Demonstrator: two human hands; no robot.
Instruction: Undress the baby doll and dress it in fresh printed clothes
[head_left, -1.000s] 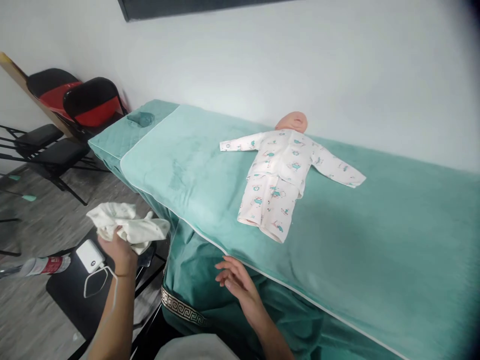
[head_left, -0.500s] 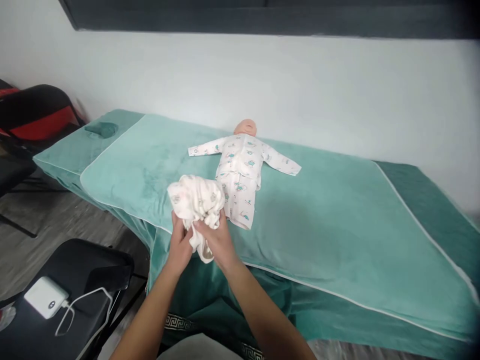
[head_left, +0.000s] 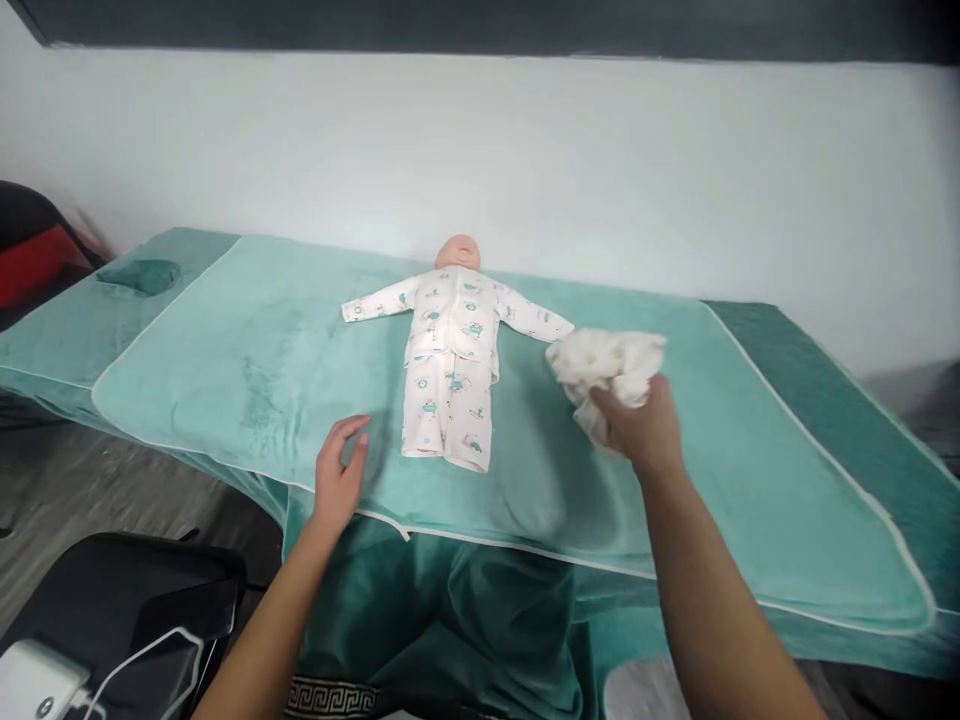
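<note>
My right hand [head_left: 645, 425] is closed on a bunched white printed cloth [head_left: 607, 365], held to the right of a doll. Whether the cloth is a garment I cannot make out. My left hand [head_left: 341, 475] is near the bed's front edge with thumb and fingers apart, holding nothing. Between my hands lies the baby doll [head_left: 457, 253], head toward the wall. It is dressed in a white printed long-sleeved top [head_left: 454, 315], both sleeves spread outward. Matching trousers [head_left: 448, 410] lie straight below the top, their legs side by side.
A bed with a green cover [head_left: 247, 350] runs along the white wall [head_left: 525, 160]. At its left end is a dark opening [head_left: 139, 276]. A black chair [head_left: 112, 600] stands at lower left, carrying a white power bank [head_left: 37, 680] with a cable.
The bunched cloth has gone from both hands at the doll's left side to my right hand alone, over on the right. My left hand has let go and opened. The view has shifted right.
</note>
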